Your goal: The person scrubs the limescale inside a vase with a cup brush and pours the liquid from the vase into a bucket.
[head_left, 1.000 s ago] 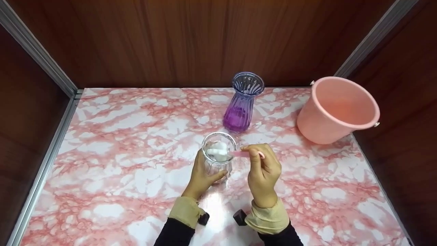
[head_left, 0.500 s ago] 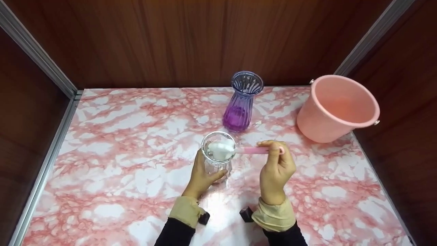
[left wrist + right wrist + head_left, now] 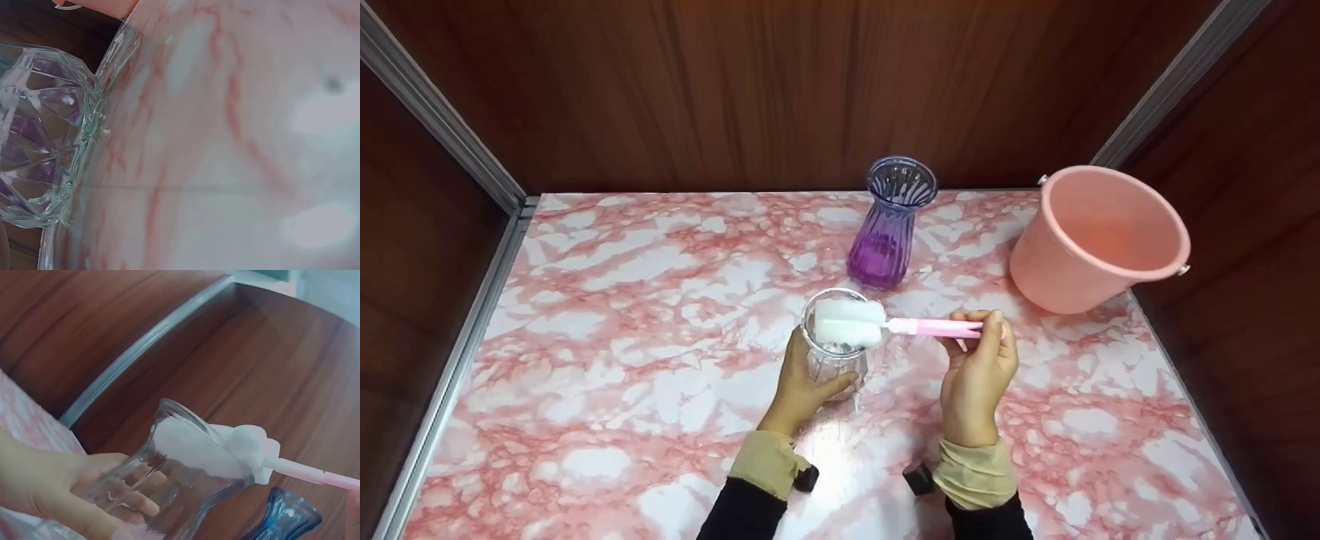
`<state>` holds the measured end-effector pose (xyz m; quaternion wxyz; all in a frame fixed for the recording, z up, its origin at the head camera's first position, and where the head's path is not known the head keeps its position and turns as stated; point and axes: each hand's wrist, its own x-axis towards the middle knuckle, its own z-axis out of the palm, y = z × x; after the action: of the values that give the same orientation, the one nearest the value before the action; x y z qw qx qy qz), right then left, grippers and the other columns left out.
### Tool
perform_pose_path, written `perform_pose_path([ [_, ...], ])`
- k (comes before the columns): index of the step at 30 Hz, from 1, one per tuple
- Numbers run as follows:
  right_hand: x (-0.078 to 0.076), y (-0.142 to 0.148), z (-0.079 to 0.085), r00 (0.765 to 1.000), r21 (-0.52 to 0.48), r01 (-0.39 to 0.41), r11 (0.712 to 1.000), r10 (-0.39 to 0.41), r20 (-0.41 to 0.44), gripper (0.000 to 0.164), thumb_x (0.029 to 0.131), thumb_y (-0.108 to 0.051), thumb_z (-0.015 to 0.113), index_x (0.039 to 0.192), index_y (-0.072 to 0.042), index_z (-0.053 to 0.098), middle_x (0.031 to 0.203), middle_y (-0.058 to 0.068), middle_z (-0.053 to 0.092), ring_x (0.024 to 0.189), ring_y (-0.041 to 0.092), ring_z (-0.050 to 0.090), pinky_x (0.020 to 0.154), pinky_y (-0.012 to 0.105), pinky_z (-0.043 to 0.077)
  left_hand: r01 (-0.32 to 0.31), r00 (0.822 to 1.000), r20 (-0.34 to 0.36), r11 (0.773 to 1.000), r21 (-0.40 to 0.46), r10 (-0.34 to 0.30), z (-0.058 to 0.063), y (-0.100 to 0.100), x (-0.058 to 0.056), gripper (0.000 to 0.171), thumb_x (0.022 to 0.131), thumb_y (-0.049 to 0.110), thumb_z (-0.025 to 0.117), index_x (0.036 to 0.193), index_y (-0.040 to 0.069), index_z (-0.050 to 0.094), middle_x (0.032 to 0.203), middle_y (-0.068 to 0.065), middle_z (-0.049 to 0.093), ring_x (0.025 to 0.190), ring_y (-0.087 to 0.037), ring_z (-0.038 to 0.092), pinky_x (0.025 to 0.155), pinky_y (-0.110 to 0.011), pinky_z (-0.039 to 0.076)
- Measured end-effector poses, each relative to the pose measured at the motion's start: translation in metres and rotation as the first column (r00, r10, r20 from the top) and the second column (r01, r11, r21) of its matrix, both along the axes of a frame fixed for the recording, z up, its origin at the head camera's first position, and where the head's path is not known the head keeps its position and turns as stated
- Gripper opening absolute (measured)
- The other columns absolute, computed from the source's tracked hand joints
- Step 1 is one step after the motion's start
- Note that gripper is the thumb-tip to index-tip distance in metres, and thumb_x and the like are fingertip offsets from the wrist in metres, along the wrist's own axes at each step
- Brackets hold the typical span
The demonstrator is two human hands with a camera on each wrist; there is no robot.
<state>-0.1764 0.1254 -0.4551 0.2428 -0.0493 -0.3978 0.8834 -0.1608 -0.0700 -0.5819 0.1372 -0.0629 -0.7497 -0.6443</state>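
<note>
My left hand [image 3: 807, 381] grips a clear glass vase [image 3: 837, 367] around its body, with the mouth tilted up. In the left wrist view the faceted base of the vase [image 3: 48, 138] shows just above the table. A sponge brush with a white head and pink handle [image 3: 937, 328] is pinched near its handle end by my right hand [image 3: 979, 375]. The white sponge head [image 3: 208, 447] lies partly inside the vase mouth and partly out past the rim. Behind the clear vase a purple glass vase [image 3: 883, 232] stands upright.
A pink bucket [image 3: 1065, 262] stands at the back right of the marbled red-and-white table [image 3: 622, 337]. Brown wood-grain panels [image 3: 780, 90] wall the back and sides. Wet spots show on the table near the vases.
My right hand has drawn the brush to the right, so its sponge head has come up from inside the clear vase to the rim. The left hand has stayed almost still.
</note>
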Motion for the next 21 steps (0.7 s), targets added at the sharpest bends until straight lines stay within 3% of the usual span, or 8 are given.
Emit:
perform_pose_path([
  [5, -0.002, 0.005, -0.010, 0.985, -0.092, -0.076, 0.993, 0.089, 0.146, 0.034, 0.110, -0.021, 0.040, 0.086, -0.004, 0.058, 0.082, 0.010, 0.067, 0.071, 0.018, 0.067, 0.062, 0.028, 0.060, 0.018, 1.000, -0.010, 1.000, 0.022, -0.017, 0.000, 0.000, 0.000, 0.098, 0.072, 0.017, 0.092, 0.151, 0.010, 0.034, 0.144, -0.015, 0.046, 0.135, -0.034, 0.044, 0.118, -0.053, 0.029],
  [10, -0.002, 0.008, -0.023, 0.952, -0.211, -0.140, 0.967, 0.190, 0.239, 0.036, 0.111, -0.020, 0.038, 0.085, -0.006, 0.058, 0.084, 0.008, 0.066, 0.071, 0.016, 0.064, 0.063, 0.024, 0.059, 0.007, 1.000, -0.008, 1.000, 0.003, -0.007, 0.001, 0.000, 0.000, 0.098, 0.073, 0.018, 0.092, 0.152, 0.010, 0.034, 0.145, -0.016, 0.046, 0.136, -0.035, 0.044, 0.118, -0.055, 0.030],
  [16, -0.001, 0.009, -0.036, 0.909, -0.360, -0.208, 0.909, 0.316, 0.271, 0.038, 0.111, -0.019, 0.037, 0.084, -0.005, 0.061, 0.083, 0.008, 0.065, 0.073, 0.017, 0.063, 0.069, 0.024, 0.060, -0.004, 0.999, -0.037, 0.999, -0.034, 0.003, 0.001, -0.001, -0.001, 0.100, 0.073, 0.022, 0.092, 0.152, 0.008, 0.032, 0.144, -0.017, 0.046, 0.135, -0.036, 0.044, 0.118, -0.055, 0.030],
  [21, 0.001, 0.009, -0.043, 0.902, -0.401, -0.211, 0.891, 0.336, 0.272, 0.039, 0.111, -0.018, 0.036, 0.084, -0.004, 0.061, 0.082, 0.007, 0.062, 0.074, 0.016, 0.061, 0.072, 0.024, 0.059, -0.001, 0.999, -0.038, 0.999, -0.037, -0.001, 0.002, 0.000, 0.000, 0.103, 0.073, 0.021, 0.092, 0.154, 0.007, 0.029, 0.146, -0.018, 0.044, 0.136, -0.037, 0.044, 0.118, -0.054, 0.032],
])
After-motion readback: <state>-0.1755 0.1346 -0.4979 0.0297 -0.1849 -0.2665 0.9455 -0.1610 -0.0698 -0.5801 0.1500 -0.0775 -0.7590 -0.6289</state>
